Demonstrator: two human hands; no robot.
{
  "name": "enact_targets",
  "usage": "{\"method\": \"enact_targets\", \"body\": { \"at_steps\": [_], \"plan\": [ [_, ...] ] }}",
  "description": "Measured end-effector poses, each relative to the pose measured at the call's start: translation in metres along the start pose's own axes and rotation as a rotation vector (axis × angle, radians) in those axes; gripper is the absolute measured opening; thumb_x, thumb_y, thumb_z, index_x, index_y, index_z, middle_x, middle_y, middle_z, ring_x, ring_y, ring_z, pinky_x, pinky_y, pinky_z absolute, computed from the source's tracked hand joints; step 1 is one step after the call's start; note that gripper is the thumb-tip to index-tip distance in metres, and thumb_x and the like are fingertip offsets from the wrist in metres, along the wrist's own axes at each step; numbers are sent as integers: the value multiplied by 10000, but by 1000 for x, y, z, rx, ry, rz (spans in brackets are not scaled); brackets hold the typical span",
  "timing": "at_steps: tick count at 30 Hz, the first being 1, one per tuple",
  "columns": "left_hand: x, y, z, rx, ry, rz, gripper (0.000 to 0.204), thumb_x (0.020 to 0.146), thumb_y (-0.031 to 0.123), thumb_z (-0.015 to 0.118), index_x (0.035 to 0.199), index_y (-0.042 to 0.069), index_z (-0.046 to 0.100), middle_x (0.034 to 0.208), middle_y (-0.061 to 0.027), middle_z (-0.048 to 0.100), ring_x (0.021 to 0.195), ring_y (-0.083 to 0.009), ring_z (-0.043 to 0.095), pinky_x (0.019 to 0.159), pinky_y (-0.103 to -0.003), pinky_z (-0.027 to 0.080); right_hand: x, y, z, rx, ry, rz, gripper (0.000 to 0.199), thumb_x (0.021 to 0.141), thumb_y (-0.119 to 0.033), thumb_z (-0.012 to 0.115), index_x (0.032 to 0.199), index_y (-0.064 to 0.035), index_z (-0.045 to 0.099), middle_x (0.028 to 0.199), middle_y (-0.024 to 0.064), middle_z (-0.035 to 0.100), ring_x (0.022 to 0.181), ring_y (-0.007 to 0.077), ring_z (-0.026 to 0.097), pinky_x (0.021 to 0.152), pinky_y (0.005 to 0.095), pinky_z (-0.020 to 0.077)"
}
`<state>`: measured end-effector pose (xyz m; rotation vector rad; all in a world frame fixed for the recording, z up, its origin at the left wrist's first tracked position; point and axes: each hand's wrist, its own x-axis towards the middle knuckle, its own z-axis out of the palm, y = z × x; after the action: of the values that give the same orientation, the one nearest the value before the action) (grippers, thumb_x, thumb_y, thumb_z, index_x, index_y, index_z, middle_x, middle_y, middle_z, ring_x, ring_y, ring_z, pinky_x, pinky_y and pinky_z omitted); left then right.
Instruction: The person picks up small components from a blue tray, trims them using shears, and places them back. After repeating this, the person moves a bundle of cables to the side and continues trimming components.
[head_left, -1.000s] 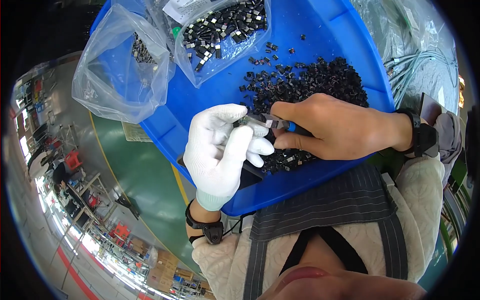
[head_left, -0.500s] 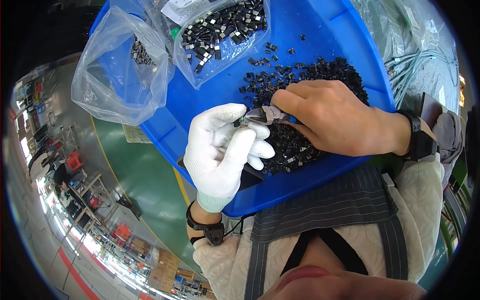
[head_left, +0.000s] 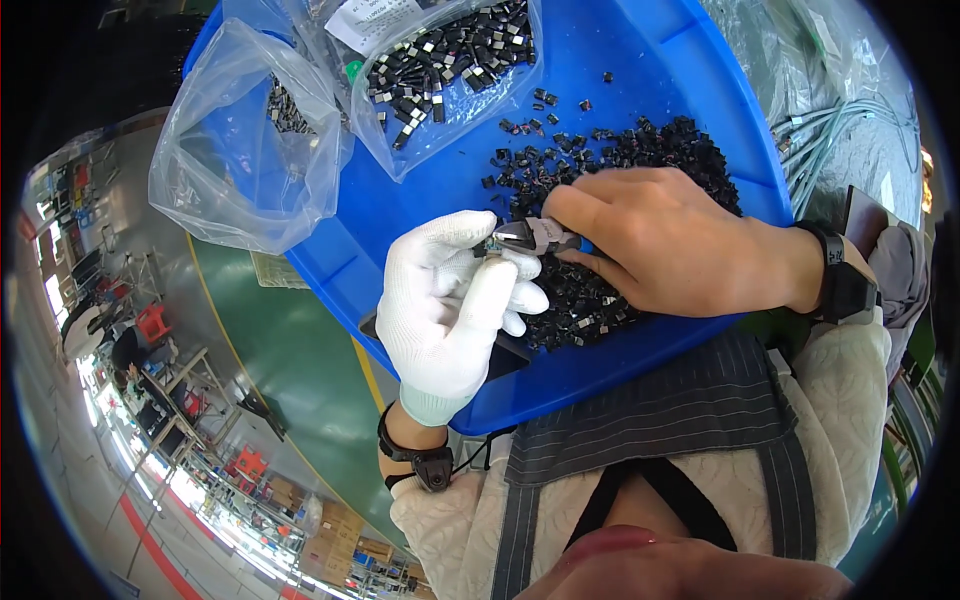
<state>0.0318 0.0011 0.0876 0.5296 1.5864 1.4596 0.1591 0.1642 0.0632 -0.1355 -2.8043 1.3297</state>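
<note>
My left hand (head_left: pixel 435 310), in a white knit glove, pinches a small dark part with a bit of metal (head_left: pixel 491 246) between thumb and index finger. The part is mostly hidden by the fingertips, so its exact kind does not show. My bare right hand (head_left: pixel 690 240) is wrapped round a pair of small pliers (head_left: pixel 543 236), whose grey jaws point left and meet the part at my left fingertips. Beneath both hands, a heap of small black plastic pieces (head_left: pixel 690 150) lies in a blue plastic tub (head_left: pixel 420 195).
A clear bag of black connectors with metal ends (head_left: pixel 450 60) lies at the tub's far side. Left of it, an open clear bag (head_left: pixel 235 190) holds small metallic pieces and hangs over the rim. Grey cables (head_left: pixel 830 140) lie on plastic sheeting at the right.
My left hand has shifted very slightly right in the picture, along with the tub and bags. Both grips are the same, with the plier jaws still at the small part.
</note>
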Motion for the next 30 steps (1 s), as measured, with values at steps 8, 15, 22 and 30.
{"method": "enact_targets", "body": {
  "at_steps": [8, 15, 22, 30],
  "plan": [
    [-1, -4, 3, 139, 20, 46, 326, 888, 0, 554, 1188, -16, 430, 907, -163, 656, 700, -148, 655, 542, -221, 505, -2, -1, 3, -305, 158, -50, 324, 667, -15, 673, 940, -39, 500, 767, 111, 499, 742, 305, 554, 648, 379, 454],
    [0, -9, 4, 277, 31, 148, 309, 899, 4, 522, 1192, -13, 426, 890, -163, 652, 701, -143, 647, 537, -212, 493, -3, -1, 3, -155, 46, -2, 249, 732, -24, 643, 939, -28, 505, 743, 107, 529, 692, 301, 574, 606, 403, 457],
    [1, -3, -9, -83, -124, 68, 297, 917, 20, 441, 1210, -17, 405, 800, -146, 621, 591, -115, 571, 512, -210, 464, 10, -13, -24, 471, -430, 210, 107, 895, -93, 550, 931, -10, 493, 707, 101, 584, 642, 253, 608, 595, 363, 472],
    [4, 1, -12, 10, -174, 84, 390, 891, 1, 427, 1280, 1, 391, 750, -114, 606, 552, -92, 528, 486, -193, 428, 12, -9, -23, 779, -558, 235, 125, 935, -139, 511, 924, -15, 497, 716, 84, 597, 666, 194, 621, 619, 330, 463]
  ]
}}
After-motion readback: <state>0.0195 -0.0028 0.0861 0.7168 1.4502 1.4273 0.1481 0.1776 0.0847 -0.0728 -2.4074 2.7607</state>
